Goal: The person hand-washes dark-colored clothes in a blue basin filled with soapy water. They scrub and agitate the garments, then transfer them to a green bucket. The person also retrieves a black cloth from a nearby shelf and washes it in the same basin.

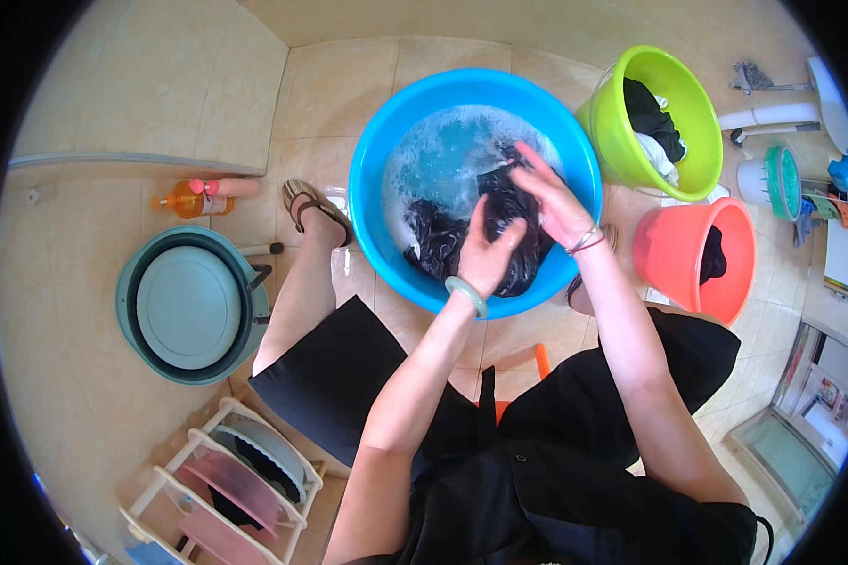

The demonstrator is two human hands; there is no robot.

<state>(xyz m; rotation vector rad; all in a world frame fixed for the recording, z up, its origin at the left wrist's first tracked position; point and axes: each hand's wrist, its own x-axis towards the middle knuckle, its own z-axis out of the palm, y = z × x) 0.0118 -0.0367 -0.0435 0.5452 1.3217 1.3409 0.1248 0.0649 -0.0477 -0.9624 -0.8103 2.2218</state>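
Observation:
Soapy water fills a large blue basin point(372, 254) on the floor in front of me. Wet black cloth point(528, 268) is bunched up in its right half, and more of it lies in the suds to the left. My left hand point(486, 256), with a pale green bangle at the wrist, grips a fold of this cloth between thumb and fingers. Across from it my right hand point(558, 209) lies against the cloth, its fingers stretched out and apart. Thin bracelets circle the right wrist. The cloth partly hides some fingertips.
A lime-green bucket point(605, 127) with dark and white clothes and a coral bucket point(664, 250) with a dark cloth stand at the right. To the left are a teal folding basin point(132, 301), bottles point(193, 200) and a white rack point(165, 476) of basins. My sandalled feet flank the blue basin.

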